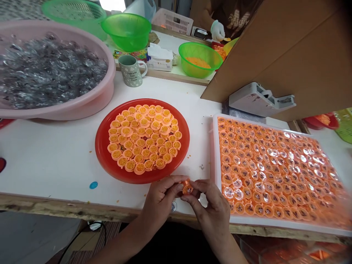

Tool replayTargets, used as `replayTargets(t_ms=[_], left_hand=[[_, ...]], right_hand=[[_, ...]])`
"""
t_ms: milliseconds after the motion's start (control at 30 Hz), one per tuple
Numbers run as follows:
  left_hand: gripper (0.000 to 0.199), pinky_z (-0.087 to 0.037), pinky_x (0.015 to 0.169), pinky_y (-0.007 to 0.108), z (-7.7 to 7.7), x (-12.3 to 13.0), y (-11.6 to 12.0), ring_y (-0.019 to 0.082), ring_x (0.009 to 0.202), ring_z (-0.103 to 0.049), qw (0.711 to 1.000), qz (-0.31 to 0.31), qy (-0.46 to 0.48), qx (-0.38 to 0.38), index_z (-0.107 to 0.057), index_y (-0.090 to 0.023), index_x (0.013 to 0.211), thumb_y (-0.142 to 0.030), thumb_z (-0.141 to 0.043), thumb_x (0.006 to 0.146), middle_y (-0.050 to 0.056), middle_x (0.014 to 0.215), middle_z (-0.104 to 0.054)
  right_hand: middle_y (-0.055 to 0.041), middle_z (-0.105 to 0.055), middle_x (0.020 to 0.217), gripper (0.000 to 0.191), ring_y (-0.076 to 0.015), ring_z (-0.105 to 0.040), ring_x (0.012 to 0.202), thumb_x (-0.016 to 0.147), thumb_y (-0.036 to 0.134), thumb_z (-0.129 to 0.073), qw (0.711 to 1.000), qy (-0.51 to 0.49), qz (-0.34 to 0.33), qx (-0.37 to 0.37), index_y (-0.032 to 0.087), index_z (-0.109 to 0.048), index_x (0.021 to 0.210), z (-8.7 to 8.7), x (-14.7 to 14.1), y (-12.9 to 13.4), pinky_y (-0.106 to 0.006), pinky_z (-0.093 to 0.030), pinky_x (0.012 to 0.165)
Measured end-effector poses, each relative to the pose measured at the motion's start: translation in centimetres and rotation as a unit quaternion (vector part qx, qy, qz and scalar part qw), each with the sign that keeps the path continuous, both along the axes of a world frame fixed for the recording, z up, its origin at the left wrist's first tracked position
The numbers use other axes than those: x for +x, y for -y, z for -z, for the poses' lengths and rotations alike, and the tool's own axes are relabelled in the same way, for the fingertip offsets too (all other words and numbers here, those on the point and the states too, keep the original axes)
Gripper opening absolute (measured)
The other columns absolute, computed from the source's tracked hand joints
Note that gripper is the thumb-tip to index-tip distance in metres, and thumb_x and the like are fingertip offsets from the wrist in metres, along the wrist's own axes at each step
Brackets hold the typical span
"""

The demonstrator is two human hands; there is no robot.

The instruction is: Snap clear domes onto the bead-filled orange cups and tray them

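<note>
My left hand [162,196] and my right hand [210,201] meet at the table's front edge, fingertips closed from both sides on a small round orange plastic case [187,188]. A dark printed figure shows on its face. Just beyond lies a red plate [100,146] covered with similar orange cases [140,142] that hold yellow beads. To the right, a white tray [216,165] is filled with rows of orange cases [264,176] bearing dark prints under shiny clear covers. A small clear round piece [173,206] sits beside my left hand, partly hidden by it.
A pink tub [110,79] of clear plastic pieces [49,73] stands left. Behind are a mug [131,73], a tissue box [160,60] and green bowls [126,31] [199,60]. A cardboard sheet [264,55] rises right beside a tape dispenser [255,99]. A co-worker's gloved hand [217,31] shows behind.
</note>
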State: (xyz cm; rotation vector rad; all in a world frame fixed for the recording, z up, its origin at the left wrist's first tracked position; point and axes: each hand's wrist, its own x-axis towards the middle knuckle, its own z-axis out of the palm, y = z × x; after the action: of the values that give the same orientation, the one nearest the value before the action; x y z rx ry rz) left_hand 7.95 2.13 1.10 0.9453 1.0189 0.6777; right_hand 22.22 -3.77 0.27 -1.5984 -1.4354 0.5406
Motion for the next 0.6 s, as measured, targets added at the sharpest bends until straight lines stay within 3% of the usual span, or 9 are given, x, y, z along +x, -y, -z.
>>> replayTargets(t_ms=[133, 300, 467, 600], left_hand=[[0.017, -0.058, 0.081, 0.031, -0.3, 0.0, -0.4, 0.022, 0.088, -0.071, 0.998, 0.013, 0.046, -0.041, -0.076, -0.021, 0.094, -0.027, -0.066, 0.082, 0.005, 0.095, -0.076], [0.013, -0.058, 0.077, 0.031, -0.4, 0.5, -0.1, 0.020, 0.081, -0.071, 0.991, -0.043, 0.065, -0.110, -0.074, -0.018, 0.088, -0.025, -0.071, 0.078, 0.004, 0.085, -0.076], [0.017, -0.057, 0.077, 0.031, -0.2, 1.2, 0.5, 0.021, 0.087, -0.069, 0.981, -0.095, 0.074, -0.151, -0.071, -0.015, 0.089, -0.028, -0.072, 0.078, 0.007, 0.091, -0.074], [0.021, -0.057, 0.078, 0.031, 0.2, 1.6, 0.9, 0.021, 0.089, -0.069, 0.979, -0.111, 0.076, -0.155, -0.069, -0.015, 0.096, -0.030, -0.069, 0.081, 0.008, 0.096, -0.074]], right_hand=[[-0.0003, -0.065, 0.082, 0.025, -0.0143, -0.061, 0.065, 0.081, 0.022, -0.075, 1.000, 0.005, 0.006, 0.004, 0.025, -0.067, 0.105, -0.2, 0.0, 0.0, -0.028, -0.053, 0.062], [-0.0036, -0.066, 0.091, 0.031, -0.0158, -0.066, 0.075, 0.087, 0.015, -0.066, 0.999, 0.049, -0.013, 0.014, 0.026, -0.065, 0.116, 0.0, -0.2, 0.7, -0.029, -0.058, 0.068], [-0.0112, -0.067, 0.114, 0.052, -0.0223, -0.066, 0.101, 0.090, 0.009, -0.060, 0.983, 0.168, -0.052, 0.056, 0.024, -0.049, 0.139, 1.0, -0.1, 1.4, -0.036, -0.058, 0.085], [-0.0114, -0.068, 0.121, 0.068, -0.0263, -0.068, 0.103, 0.088, 0.007, -0.062, 0.954, 0.281, -0.059, 0.089, 0.025, -0.035, 0.148, 2.0, 0.1, 1.1, -0.039, -0.060, 0.080]])
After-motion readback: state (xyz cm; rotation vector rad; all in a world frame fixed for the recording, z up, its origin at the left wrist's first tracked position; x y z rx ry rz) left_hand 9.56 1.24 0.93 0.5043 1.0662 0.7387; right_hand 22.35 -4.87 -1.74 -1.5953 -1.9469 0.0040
